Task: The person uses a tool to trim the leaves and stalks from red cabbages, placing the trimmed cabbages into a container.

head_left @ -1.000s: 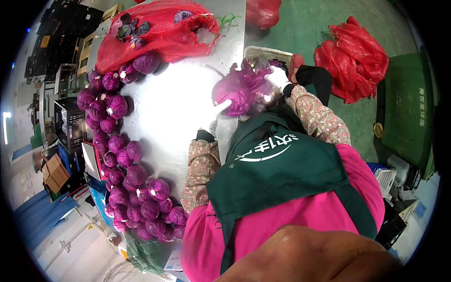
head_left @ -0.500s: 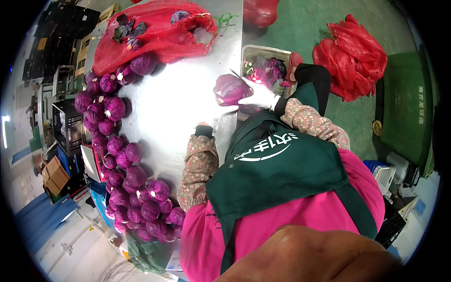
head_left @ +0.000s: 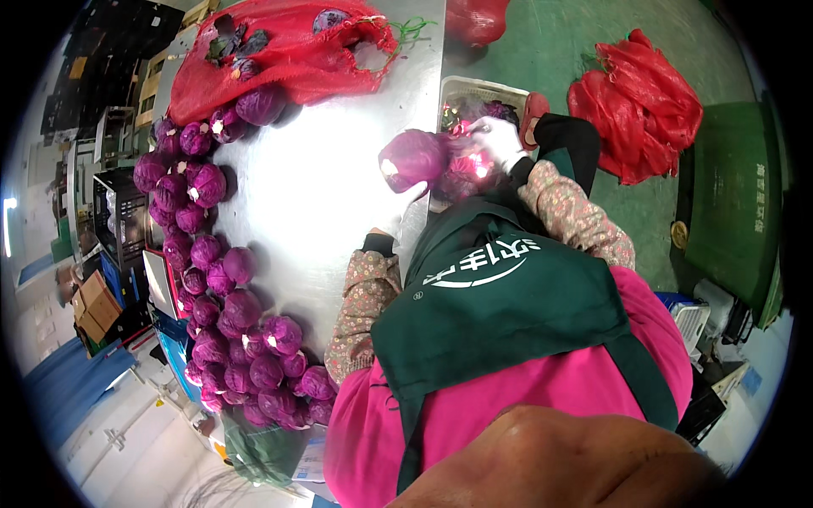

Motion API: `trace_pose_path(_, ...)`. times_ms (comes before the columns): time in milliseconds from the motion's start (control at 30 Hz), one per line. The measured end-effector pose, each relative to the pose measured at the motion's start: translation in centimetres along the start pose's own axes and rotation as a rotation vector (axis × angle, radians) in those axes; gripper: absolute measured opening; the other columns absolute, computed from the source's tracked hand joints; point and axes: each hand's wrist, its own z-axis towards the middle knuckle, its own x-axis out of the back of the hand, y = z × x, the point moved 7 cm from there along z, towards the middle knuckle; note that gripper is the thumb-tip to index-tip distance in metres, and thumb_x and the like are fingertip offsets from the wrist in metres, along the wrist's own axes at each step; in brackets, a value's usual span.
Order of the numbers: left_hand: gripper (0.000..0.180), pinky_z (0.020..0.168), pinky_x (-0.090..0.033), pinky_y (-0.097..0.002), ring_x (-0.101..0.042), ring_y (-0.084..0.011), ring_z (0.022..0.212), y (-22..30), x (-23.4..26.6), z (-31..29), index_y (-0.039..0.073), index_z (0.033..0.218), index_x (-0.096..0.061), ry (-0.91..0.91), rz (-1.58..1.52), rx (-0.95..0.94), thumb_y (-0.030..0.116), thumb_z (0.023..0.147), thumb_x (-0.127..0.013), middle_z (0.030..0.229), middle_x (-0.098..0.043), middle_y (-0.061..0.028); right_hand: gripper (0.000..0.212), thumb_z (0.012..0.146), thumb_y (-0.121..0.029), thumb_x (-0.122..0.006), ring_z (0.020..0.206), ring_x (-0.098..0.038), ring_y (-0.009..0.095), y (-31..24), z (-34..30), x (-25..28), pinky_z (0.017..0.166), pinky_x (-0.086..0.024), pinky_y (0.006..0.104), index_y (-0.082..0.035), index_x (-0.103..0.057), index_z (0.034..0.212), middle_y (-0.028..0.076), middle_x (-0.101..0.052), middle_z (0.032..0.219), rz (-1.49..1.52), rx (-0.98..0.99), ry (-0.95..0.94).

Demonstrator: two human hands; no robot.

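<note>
A red cabbage is held at the right edge of the metal table, its pale cut stem facing left. My left hand, in a white glove and partly lost in glare, grips it from below, with the thumb against its near side. Over the basket, my right hand, also white-gloved, is closed with the fingers bent and slightly blurred. Whatever it holds is hidden. Loose purple leaves lie between the cabbage and my right hand, brightly lit in places.
Several red cabbages line the left side of the metal table. A red mesh sack with cabbages and leaves lies at the far end. On the right are a pale plastic basket, red sacks and a green bin.
My right hand has moved off the cabbage, rightward over the basket. The cabbage has turned so that its stem now shows on the left. My left hand has shifted right, under it.
</note>
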Motion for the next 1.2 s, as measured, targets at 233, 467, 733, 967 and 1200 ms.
trace_pose_path(233, 0.122, 0.111, -0.043, -0.0408, -0.048, -0.0336, 0.134, 0.8, -0.9, -0.8, 0.004, 0.159, -0.016, 0.089, 0.587, -0.262, 0.012, 0.064, -0.093, 0.146, -0.046, -0.0227, 0.037, 0.085, -0.035, -0.071, 0.084, -0.074, 0.031, -1.0, -0.8, 3.8, 0.073, -0.057, 0.0424, -0.004, -0.069, 0.105, 0.019, -0.074, 0.088, -0.748, -0.143, -0.266)
trace_pose_path(467, 0.130, 0.110, -0.044, -0.0416, -0.051, -0.0355, 0.133, -0.2, -0.4, -0.4, 0.008, 0.161, -0.012, 0.059, 0.586, -0.269, 0.013, 0.061, -0.095, 0.149, -0.046, -0.0225, 0.041, 0.097, -0.037, -0.062, 0.085, -0.075, 0.027, -9.7, -3.6, -0.4, 0.078, -0.058, 0.0363, -0.008, -0.067, 0.126, 0.019, -0.074, 0.099, -0.406, 0.230, 0.015)
trace_pose_path(733, 0.129, 0.111, -0.043, -0.0409, -0.048, -0.0331, 0.135, -1.3, 0.0, -0.1, 0.007, 0.161, -0.013, 0.008, 0.446, -0.276, 0.012, 0.062, -0.095, 0.152, -0.043, -0.0215, 0.046, 0.094, -0.028, -0.065, 0.080, -0.072, 0.033, -15.2, -5.4, -4.2, 0.078, -0.058, 0.0393, -0.022, -0.060, 0.140, 0.020, -0.072, 0.090, -0.418, 0.138, -0.388)
trace_pose_path(967, 0.122, 0.110, -0.044, -0.0408, -0.049, -0.0296, 0.133, -0.1, 0.5, 0.0, 0.003, 0.159, -0.018, -0.082, 0.188, -0.260, 0.010, 0.064, -0.094, 0.147, -0.046, -0.0189, 0.042, 0.091, -0.026, -0.070, 0.089, -0.072, 0.031, -13.9, -4.7, -5.2, 0.083, -0.057, 0.0361, -0.015, -0.065, 0.131, 0.016, -0.073, 0.107, -0.343, 0.451, -0.272)
trace_pose_path(1200, 0.112, 0.109, -0.045, -0.0396, -0.049, -0.0281, 0.132, 2.2, 2.3, 0.1, 0.000, 0.156, -0.025, -0.071, 0.199, -0.105, 0.006, 0.066, -0.093, 0.144, -0.048, -0.0179, 0.033, 0.088, -0.029, -0.074, 0.079, -0.070, 0.023, -11.5, -2.6, -3.7, 0.075, -0.055, 0.0344, -0.003, -0.066, 0.106, 0.013, -0.071, 0.087, -0.164, 0.159, -0.217)
